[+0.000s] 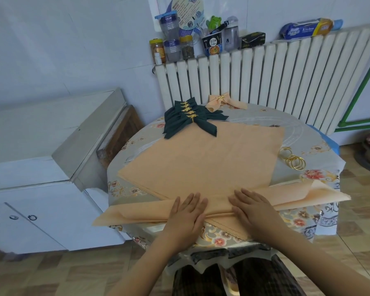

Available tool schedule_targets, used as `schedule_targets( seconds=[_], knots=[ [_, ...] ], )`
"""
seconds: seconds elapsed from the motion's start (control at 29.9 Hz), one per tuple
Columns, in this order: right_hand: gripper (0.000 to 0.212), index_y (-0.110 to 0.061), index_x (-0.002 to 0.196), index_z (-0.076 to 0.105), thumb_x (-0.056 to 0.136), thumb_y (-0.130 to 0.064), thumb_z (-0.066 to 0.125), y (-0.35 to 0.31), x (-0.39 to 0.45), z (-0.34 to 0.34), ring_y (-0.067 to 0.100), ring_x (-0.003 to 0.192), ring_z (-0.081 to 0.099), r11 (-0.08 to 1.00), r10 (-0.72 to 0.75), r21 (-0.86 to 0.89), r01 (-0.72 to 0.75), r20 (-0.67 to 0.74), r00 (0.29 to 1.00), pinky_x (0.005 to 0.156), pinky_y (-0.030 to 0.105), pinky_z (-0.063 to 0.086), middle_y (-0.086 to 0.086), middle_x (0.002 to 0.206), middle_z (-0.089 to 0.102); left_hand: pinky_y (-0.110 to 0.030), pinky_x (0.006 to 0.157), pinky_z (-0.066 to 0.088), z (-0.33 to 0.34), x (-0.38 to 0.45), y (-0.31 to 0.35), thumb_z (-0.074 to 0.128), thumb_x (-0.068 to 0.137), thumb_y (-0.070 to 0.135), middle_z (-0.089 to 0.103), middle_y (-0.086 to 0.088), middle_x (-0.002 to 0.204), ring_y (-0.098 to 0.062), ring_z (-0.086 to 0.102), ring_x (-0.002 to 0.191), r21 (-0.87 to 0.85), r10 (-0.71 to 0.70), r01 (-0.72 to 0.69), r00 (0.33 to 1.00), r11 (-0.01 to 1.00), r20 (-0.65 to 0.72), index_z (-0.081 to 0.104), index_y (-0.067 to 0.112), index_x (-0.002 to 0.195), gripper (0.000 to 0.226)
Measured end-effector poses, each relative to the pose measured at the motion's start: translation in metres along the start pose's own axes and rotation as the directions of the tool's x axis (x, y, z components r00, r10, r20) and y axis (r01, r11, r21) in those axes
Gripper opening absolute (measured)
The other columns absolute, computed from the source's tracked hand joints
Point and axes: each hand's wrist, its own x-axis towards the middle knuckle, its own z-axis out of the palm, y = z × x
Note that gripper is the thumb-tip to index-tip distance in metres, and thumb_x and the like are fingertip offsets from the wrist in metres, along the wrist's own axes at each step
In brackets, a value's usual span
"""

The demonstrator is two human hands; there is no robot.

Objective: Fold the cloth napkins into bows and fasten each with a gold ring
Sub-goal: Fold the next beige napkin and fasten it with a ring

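Both hands are lying flat, fingers straight and a little spread, pressing down on a peach napkin folded into a long band [291, 196] at the near edge of the table [320, 133]. The left hand [188, 212] and the right hand [252, 207] are resting side by side near the band's middle, a small gap between them, holding nothing.

The band's long axis is running left to right across the person's front, its ends reaching well past each hand; the right end is fanning open into loose layers. Neither hand is nearer the centre, so the coming move likely means each hand sliding outward to bring an end in.

Beyond the fingertips, a stack of flat peach napkins [201, 161] is lying open. The loose gold rings [293, 160] are sitting to the right of the stack, nearer the right hand. Finished dark green bows [188, 118] and one peach bow [220, 101] are waiting at the far side.
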Motion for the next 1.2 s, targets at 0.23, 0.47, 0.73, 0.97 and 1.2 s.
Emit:
schedule_targets(
  seconds=[0.23, 0.47, 0.73, 0.97, 1.2],
  knots=[
    [0.018, -0.014, 0.096, 0.071, 0.088, -0.024, 0.058, -0.034, 0.029, -0.007, 0.012, 0.094, 0.05, 0.962, -0.023, 0.27, 0.053, -0.113, 0.993, 0.085, 0.021, 0.04, -0.001, 0.1, 0.062, -0.026, 0.116, 0.007, -0.004, 0.007, 0.004, 0.041, 0.1, 0.035, 0.036, 0.008, 0.149, -0.004, 0.025, 0.139, -0.497, -0.157, 0.09, 0.983, 0.863, -0.094, 0.065, 0.021, 0.121, 0.034],
    [0.014, -0.023, 0.091, 0.071, 0.079, -0.019, 0.066, -0.066, 0.047, 0.004, 0.007, 0.08, 0.058, 0.809, 0.144, 0.575, -0.121, 0.005, 0.99, 0.066, 0.012, 0.04, -0.009, 0.083, 0.066, -0.024, 0.086, 0.031, -0.032, 0.016, -0.011, 0.063, 0.085, 0.017, 0.061, 0.008, 0.105, -0.012, 0.052, 0.104, -0.434, -0.386, 0.306, 0.916, 0.847, -0.108, 0.059, 0.027, 0.095, 0.014],
    [0.032, -0.041, 0.112, 0.064, 0.08, -0.041, 0.068, -0.076, 0.053, 0.005, 0.009, 0.082, 0.049, 0.887, 0.121, 0.438, -0.145, 0.082, 0.989, 0.072, 0.023, 0.038, -0.005, 0.093, 0.049, -0.035, 0.086, 0.036, -0.051, 0.02, -0.042, 0.072, 0.068, 0.059, 0.058, 0.006, 0.106, -0.016, 0.049, 0.103, -0.118, -0.368, 0.369, 0.929, 0.922, 0.029, 0.051, 0.029, 0.097, 0.047],
    [0.031, -0.043, 0.113, 0.065, 0.082, -0.042, 0.066, -0.081, 0.056, 0.001, 0.009, 0.082, 0.052, 0.904, 0.105, 0.399, -0.155, 0.145, 0.984, 0.072, 0.022, 0.042, -0.01, 0.086, 0.046, -0.03, 0.071, 0.039, -0.061, 0.014, -0.041, 0.066, 0.069, 0.068, 0.06, 0.003, 0.103, -0.016, 0.052, 0.087, 0.005, -0.385, 0.386, 0.918, 0.922, 0.096, 0.046, 0.024, 0.1, 0.058],
    [0.034, -0.035, 0.116, 0.066, 0.082, -0.033, 0.068, -0.079, 0.061, -0.005, 0.01, 0.095, 0.057, 0.878, 0.05, 0.453, -0.153, 0.231, 0.972, 0.078, 0.022, 0.04, -0.002, 0.114, 0.065, -0.028, 0.067, 0.039, -0.052, 0.005, -0.023, 0.071, 0.076, 0.044, 0.058, 0.005, 0.092, -0.018, 0.055, 0.091, -0.134, -0.335, 0.322, 0.938, 0.937, -0.087, 0.055, 0.024, 0.095, 0.033]
  ],
)
